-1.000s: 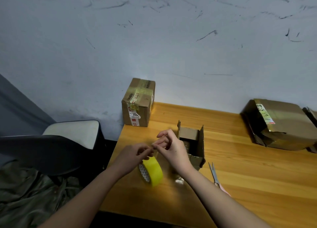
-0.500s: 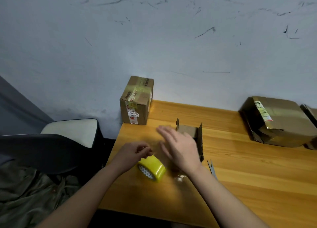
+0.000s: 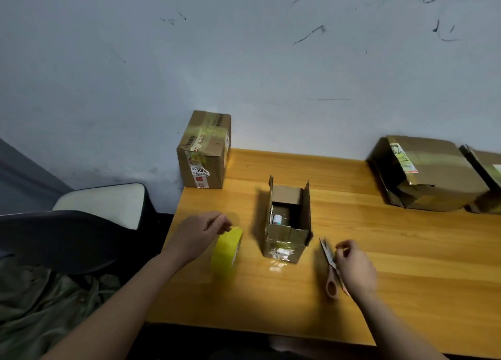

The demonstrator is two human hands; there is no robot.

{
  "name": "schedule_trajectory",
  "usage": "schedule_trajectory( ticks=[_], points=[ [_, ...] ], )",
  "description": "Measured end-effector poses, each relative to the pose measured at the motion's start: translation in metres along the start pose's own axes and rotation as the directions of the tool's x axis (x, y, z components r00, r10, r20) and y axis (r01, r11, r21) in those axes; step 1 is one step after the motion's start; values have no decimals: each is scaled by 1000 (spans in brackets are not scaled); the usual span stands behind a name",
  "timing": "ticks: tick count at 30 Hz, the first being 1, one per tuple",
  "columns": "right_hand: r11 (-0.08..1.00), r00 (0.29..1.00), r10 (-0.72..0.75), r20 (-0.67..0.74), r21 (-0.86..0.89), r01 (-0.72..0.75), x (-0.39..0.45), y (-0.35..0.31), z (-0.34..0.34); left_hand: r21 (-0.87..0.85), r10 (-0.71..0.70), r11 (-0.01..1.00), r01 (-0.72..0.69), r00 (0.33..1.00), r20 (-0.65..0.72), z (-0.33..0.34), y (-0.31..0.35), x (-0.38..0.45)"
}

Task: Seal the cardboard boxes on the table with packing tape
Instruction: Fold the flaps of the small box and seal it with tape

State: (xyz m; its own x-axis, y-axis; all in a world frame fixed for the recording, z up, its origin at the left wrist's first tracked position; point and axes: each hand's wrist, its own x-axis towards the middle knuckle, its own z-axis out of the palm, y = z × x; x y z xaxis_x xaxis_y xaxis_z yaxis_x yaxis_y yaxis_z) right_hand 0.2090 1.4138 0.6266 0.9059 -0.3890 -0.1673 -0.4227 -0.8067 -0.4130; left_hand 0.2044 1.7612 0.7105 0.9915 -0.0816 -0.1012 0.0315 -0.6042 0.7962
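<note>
- Now, the open box [image 3: 288,221] is standing mid-worktop [image 3: 406,264], light, its flaps bending easily.
- Your left hand [image 3: 199,233] is pinching the tape roll [image 3: 227,248]; its sticky end looks prone to curling.
- Your right hand [image 3: 353,266] is closing over the scissors [image 3: 331,269], though I cannot tell if it is gripping them.

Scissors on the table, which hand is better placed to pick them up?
Right. The right hand is already at the scissors, while the left hand holds the yellow tape roll.

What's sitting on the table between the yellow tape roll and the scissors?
In the head view, the small open cardboard box stands between the tape roll and the scissors, its flaps up and a small item visible inside.
</note>
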Motion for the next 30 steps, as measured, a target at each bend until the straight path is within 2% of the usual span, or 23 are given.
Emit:
schedule_trajectory(
  ticks=[2, 6, 16, 18, 22, 24, 25, 27, 28, 30],
  points=[
    [973, 987, 1, 161, -227, 36, -3, 14, 13, 5, -1, 1000, 1, 1000, -7, 2, 2, 2],
    [937, 979, 55, 195, -350, 17, -16, 20, 28, 29, 1, 1000, -1, 1000, -5, 3, 4, 4],
    [925, 940, 264, 217, -333, -183, -17, 36, 28, 23, -1, 1000, 1, 1000, 12, 0, 6, 2],
    [929, 934, 268, 237, -319, -186, -16, 42, 26, -1, -1, 1000, 1, 1000, 30, -1, 7, 2],
    [942, 920, 332, 208, -117, -313, -15, 54, 8, -37, 17, 999, -16, 999, 45, -2, 6, 0],
    [916, 926, 342, 158, 166, -366, -12, 59, -1, -53, 16, 999, -13, 999, 51, -4, 4, -1],
    [857, 930, 334, 152, 361, -367, -13, 55, -7, -62, 14, 998, -10, 998, 56, -5, 2, -1],
    [686, 951, 278, 134, 665, -294, -16, 36, -24, -69, 16, 998, -12, 998, 63, -7, 0, -1],
    [638, 968, 212, 134, 731, -241, -18, 23, -34, -73, 14, 997, -10, 998, 65, -8, 0, -1],
    [665, 994, 16, 111, 741, -93, -21, -10, -56, -90, 1, 996, 5, 998, 66, -10, -1, -1]
  ],
)
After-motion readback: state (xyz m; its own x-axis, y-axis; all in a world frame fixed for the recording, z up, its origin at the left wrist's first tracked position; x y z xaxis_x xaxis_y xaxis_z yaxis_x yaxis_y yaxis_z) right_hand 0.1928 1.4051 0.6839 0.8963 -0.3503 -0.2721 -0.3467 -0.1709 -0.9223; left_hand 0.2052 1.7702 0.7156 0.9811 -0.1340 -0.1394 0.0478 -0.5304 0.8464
